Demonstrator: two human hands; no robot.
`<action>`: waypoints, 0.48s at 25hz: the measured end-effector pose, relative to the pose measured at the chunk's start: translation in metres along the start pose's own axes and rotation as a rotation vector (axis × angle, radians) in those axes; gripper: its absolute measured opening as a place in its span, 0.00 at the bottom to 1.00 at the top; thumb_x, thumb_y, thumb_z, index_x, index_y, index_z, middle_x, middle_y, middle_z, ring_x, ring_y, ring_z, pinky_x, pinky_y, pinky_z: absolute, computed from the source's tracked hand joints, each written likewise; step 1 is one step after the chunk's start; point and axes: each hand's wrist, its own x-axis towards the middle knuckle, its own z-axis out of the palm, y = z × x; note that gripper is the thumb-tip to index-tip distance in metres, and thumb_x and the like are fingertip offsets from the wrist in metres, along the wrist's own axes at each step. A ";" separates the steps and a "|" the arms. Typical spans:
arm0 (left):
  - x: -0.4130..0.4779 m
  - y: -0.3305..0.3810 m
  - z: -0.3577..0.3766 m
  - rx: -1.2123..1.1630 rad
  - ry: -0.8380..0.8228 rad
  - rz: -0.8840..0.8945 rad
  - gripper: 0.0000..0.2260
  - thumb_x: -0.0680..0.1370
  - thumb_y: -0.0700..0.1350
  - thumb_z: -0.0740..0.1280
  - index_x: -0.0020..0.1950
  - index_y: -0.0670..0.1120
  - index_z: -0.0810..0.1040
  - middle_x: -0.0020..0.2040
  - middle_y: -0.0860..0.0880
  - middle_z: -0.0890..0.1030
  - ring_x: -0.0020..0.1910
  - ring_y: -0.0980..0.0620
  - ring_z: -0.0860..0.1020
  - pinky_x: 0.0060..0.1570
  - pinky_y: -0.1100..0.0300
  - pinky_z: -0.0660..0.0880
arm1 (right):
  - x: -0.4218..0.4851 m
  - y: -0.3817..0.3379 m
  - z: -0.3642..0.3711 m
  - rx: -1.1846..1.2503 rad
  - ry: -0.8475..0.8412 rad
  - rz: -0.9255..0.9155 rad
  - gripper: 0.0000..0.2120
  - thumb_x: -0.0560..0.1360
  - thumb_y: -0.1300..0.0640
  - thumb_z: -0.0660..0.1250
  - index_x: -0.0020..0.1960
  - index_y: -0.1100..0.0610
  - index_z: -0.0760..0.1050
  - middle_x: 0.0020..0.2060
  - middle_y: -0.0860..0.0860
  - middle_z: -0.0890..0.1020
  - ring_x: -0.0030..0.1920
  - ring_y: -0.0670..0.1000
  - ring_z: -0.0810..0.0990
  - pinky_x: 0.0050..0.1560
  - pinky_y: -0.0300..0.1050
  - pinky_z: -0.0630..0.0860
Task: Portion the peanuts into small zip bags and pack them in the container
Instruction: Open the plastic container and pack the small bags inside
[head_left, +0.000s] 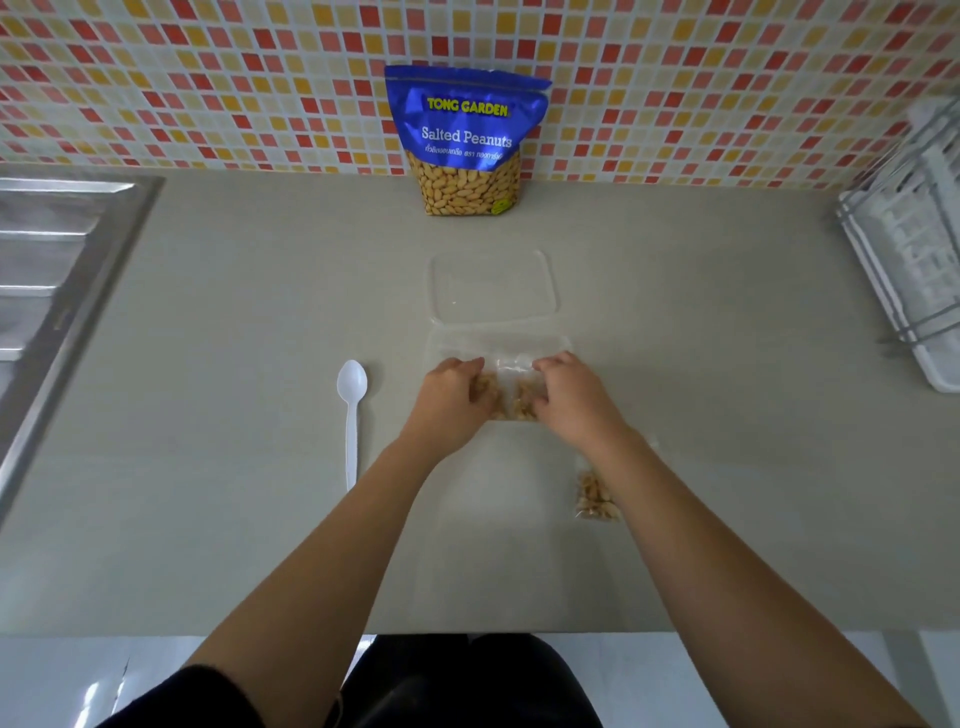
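Holding a small bag (511, 387) of peanuts (522, 404), both hands meet in the middle of the counter (234, 364). The left hand (452, 397) grips the bag's left side. The right hand (569, 397) grips its right side. The fingers (475, 370) of each hand are curled in around the bag, so the bag sits right between them. You can see tan peanuts through the clear plastic in the gap between the two hands.

The bag is at the near part of a clear box (498, 340). The box shows just past the fingertips and goes a little way beyond them. I cannot tell if the bag is inside the box or just above it.

Past the box, farther from the fingers, a clear lid (493, 286) lies flat. Much farther on, a blue pack (467, 140) of salted peanuts stands up against the wall (208, 78) of small red, orange and yellow tiles.

Left of the left fingers, a bit apart, a white spoon (351, 415) lies with its bowl pointing away. Back from the right fingers, partly under the right forearm, a second bag (595, 496) with peanuts lies on the counter.

Far left of the fingers is a metal sink (52, 260). Far right of them is a white rack (914, 249).
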 end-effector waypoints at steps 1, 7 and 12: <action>0.003 -0.001 0.000 0.051 -0.017 0.022 0.20 0.75 0.39 0.64 0.67 0.39 0.71 0.55 0.38 0.77 0.54 0.40 0.76 0.55 0.57 0.70 | 0.002 0.000 0.001 -0.096 0.000 -0.015 0.17 0.74 0.60 0.65 0.62 0.62 0.72 0.58 0.58 0.73 0.59 0.60 0.74 0.58 0.49 0.70; 0.010 -0.005 0.011 0.221 -0.046 0.075 0.16 0.77 0.37 0.59 0.65 0.39 0.73 0.58 0.37 0.68 0.53 0.38 0.72 0.59 0.53 0.70 | 0.011 0.008 0.006 -0.458 0.034 -0.069 0.16 0.74 0.45 0.64 0.57 0.53 0.77 0.57 0.50 0.73 0.61 0.55 0.65 0.52 0.48 0.64; 0.011 -0.001 0.013 0.236 -0.072 -0.040 0.17 0.79 0.41 0.58 0.68 0.41 0.69 0.59 0.39 0.63 0.55 0.40 0.69 0.60 0.52 0.70 | 0.015 0.015 0.001 -0.353 -0.009 -0.143 0.22 0.73 0.42 0.64 0.59 0.56 0.77 0.59 0.52 0.73 0.60 0.56 0.67 0.56 0.50 0.66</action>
